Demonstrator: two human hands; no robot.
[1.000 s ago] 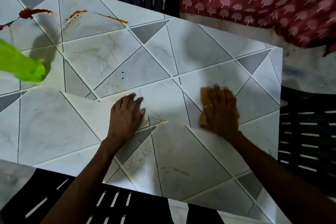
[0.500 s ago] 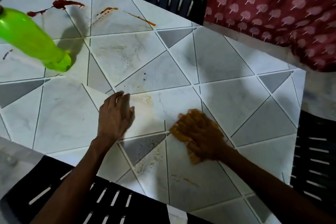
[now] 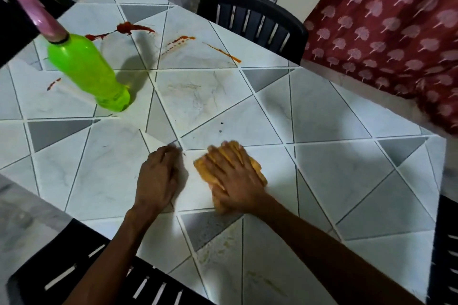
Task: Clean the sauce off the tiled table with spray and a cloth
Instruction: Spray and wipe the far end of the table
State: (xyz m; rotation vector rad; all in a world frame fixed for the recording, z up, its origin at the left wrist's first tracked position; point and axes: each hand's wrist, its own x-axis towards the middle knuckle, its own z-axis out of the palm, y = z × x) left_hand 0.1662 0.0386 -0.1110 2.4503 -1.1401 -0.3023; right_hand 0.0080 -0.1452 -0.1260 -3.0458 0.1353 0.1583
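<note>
Head camera, looking down. The left hand [image 3: 158, 178] lies palm down on the tiled surface [image 3: 334, 111]. Its forearm reaches in from the bottom edge, and its fingers [image 3: 169, 156] are stretched out flat, grasping nothing. Just beside it, the right hand [image 3: 235, 181] lies flat on a folded orange cloth [image 3: 257, 167], with its forearm coming in from the lower right. Its fingers [image 3: 230, 153] are straight, slightly spread and pressing down on the cloth, not curled around it. The cloth sits on a pale tile near the middle of the surface, closer to the near edge.

The surface is laid with white marbled tiles and grey triangles, divided by dark grout lines. A green spray bottle [image 3: 89, 72] with a pink top [image 3: 37, 7] stands at the far left, well apart from both hands. Red sauce [image 3: 131, 28] is streaked just beyond the bottle, and thinner orange-red streaks [image 3: 220, 52] run to its right near the far edge. Faint yellowish smears [image 3: 218, 247] mark the tiles near the front edge, between the forearms.

Black slatted plastic chairs stand at the far side [image 3: 255, 20], the near side [image 3: 99, 275] and the right [image 3: 446, 255]. Red fabric printed with pale trees [image 3: 384, 32] hangs at the upper right.
</note>
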